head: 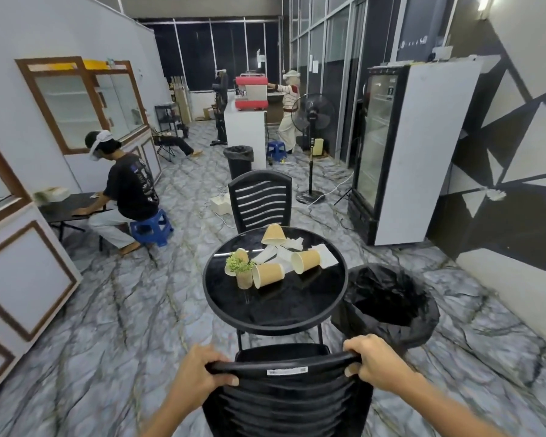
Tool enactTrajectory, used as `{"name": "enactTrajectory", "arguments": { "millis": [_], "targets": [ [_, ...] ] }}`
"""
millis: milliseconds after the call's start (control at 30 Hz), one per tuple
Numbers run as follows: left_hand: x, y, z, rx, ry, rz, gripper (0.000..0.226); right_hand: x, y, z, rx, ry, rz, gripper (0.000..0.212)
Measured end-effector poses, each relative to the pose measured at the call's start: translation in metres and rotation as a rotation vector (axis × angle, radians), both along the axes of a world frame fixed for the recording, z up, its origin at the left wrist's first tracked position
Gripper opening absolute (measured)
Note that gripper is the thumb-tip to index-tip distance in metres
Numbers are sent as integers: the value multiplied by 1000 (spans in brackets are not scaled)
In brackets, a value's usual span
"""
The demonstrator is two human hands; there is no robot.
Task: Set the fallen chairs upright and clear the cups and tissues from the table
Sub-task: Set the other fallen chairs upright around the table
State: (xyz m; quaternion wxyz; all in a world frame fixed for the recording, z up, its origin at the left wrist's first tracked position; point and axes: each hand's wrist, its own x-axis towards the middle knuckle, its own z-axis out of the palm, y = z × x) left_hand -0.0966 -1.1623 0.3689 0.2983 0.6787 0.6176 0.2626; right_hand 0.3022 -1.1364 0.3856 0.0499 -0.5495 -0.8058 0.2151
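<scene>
A black slatted chair stands upright right in front of me, its seat under the near side of the round black table. My left hand and my right hand both grip its top rail. A second black chair stands upright at the table's far side. On the table lie several brown paper cups, one on its side near the middle, another to its right, one upside down at the far edge. White tissues are scattered among them.
A small potted green plant stands on the table's left part. A bin lined with a black bag stands just right of the table. Another black bin is farther back. A person sits on a blue stool at left; fridge at right.
</scene>
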Motion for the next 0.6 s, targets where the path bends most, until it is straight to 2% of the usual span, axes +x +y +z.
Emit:
{"name": "enactTrajectory", "arguments": {
  "millis": [100,200,300,600],
  "targets": [
    [0,-5,2,-60,35,-37,30,3,-7,-3,-32,-9,13,43],
    [-3,-14,1,-161,60,-28,44,4,-21,-14,-45,-18,16,40],
    [-4,-32,-6,-237,15,14,50,7,-37,-23,-58,-56,-8,35],
    [-9,-84,-36,-269,20,-35,54,-3,-102,-40,-41,-102,-54,10]
  ]
}}
